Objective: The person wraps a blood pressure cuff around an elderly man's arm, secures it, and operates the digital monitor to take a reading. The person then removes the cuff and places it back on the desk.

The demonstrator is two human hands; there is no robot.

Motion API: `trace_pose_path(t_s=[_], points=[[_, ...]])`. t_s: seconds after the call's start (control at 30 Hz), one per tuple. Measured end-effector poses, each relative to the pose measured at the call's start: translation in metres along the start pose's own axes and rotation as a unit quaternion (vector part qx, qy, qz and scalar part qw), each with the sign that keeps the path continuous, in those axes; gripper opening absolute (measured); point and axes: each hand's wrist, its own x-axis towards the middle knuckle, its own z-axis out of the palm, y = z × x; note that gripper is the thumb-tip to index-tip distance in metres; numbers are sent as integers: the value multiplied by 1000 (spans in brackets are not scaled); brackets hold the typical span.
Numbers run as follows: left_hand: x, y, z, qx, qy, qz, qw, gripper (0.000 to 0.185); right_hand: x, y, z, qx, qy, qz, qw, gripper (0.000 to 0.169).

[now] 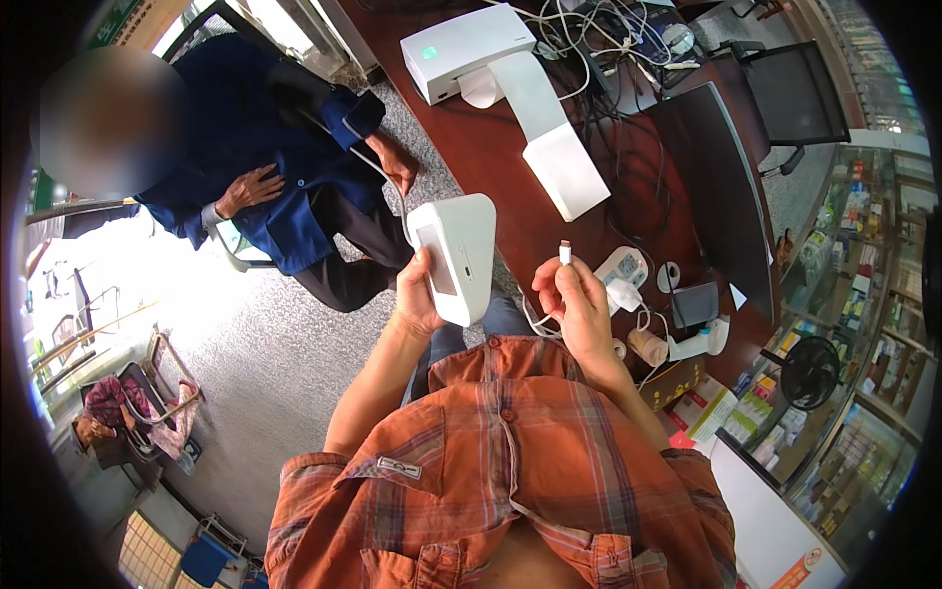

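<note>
My left hand [421, 294] grips a white wedge-shaped electronic device [475, 258] by its lower left edge, thumb near its grey screen. A small port shows in the side turned up. A pale hose runs from the device's far side towards a seated person in a dark blue jacket [250, 125]. To the right of the device, apart from it, my right hand [578, 298] pinches a white USB-C plug [565, 252] between thumb and fingers, its metal tip pointing away from me. A white cable hangs below that hand.
On the dark red desk [515, 221] stand a white label printer [467, 51] with a paper strip, a monitor [710, 184], tangled cables, a power strip [625, 265] and a handheld scanner [699, 340]. Glass cabinets line the right. Another person [110, 412] sits at lower left.
</note>
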Motion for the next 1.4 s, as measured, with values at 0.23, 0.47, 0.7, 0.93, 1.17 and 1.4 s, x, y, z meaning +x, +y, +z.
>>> trace_pose_path(t_s=[0.23, 0.47, 0.7, 0.93, 1.17, 1.4], points=[[-2, 1, 18, 1, -23, -10, 1000, 60, 0, -5, 8, -190, -23, -105, 976, 29], [-8, 2, 29, 102, 0, 3, 995, 64, 5, -22, 17, -348, -66, -115, 928, 23], [-10, 6, 21, 176, 22, 24, 984, 72, 7, -25, 18, -408, -98, -66, 905, 27], [-14, 11, 21, 214, 14, 12, 977, 80, 11, -30, 11, -442, -138, -86, 882, 31], [-18, 11, 44, 281, -7, 36, 959, 80, 15, -21, 9, -449, -157, -60, 877, 31], [-13, 10, 33, 322, 25, 52, 945, 86, 21, -6, 7, -450, -156, -55, 878, 30]])
